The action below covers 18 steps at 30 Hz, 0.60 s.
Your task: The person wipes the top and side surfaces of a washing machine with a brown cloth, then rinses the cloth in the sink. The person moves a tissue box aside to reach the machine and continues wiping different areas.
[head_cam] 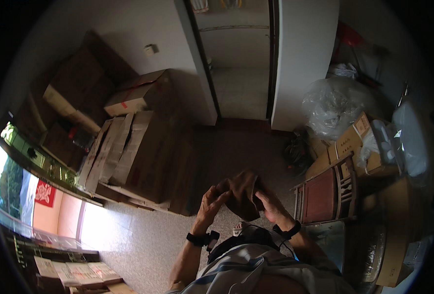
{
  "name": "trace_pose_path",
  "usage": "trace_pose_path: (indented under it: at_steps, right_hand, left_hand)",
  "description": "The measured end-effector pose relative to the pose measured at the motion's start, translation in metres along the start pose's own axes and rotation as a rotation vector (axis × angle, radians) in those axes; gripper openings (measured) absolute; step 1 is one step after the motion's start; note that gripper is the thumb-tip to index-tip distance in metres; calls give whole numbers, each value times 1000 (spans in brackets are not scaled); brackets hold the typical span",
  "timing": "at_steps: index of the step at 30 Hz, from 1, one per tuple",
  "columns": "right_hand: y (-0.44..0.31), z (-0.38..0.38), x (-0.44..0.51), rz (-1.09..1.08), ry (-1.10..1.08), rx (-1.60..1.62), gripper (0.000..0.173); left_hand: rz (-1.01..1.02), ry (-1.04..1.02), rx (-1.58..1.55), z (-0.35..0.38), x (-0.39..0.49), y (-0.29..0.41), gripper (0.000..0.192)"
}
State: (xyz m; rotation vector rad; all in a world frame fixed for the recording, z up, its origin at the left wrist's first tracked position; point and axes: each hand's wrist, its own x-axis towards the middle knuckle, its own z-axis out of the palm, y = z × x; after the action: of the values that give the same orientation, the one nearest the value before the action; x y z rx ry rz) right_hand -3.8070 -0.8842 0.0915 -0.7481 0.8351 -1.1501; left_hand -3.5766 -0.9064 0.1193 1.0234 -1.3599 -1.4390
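A brown cloth (242, 194) hangs in the air between my two hands, in front of my body. My left hand (212, 204) holds its left edge, thumb towards the cloth. My right hand (273, 207) is at the cloth's right edge, with the fingertips partly behind the fabric. Dark straps with small devices sit on both wrists. The cloth is crumpled and its lower corner hangs loose.
Cardboard boxes (143, 154) are stacked at the left. A wooden chair (321, 194) with a reddish panel stands at the right, below more boxes (343, 147) and a clear plastic bag (329, 110) of items. A doorway (242, 84) opens ahead, beyond the speckled floor (136, 235).
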Motion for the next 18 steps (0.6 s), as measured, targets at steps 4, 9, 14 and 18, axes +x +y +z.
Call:
trace_pose_path:
  at_steps: [4, 9, 14, 18]
  right_hand:
    - [-38, -32, 75, 73, 239, -33, 62]
    - [-52, -95, 216, 107, 315, -19, 52]
    - [-118, -161, 387, -143, 216, -249, 46]
    - [-178, -171, 500, -192, 325, -405, 46]
  left_hand:
    - [102, -76, 176, -6, 121, 37, 25]
    - [276, -110, 448, -8, 282, 42, 28]
    - [52, 7, 231, -16, 458, 33, 35]
    - [58, 55, -83, -35, 553, 39, 36]
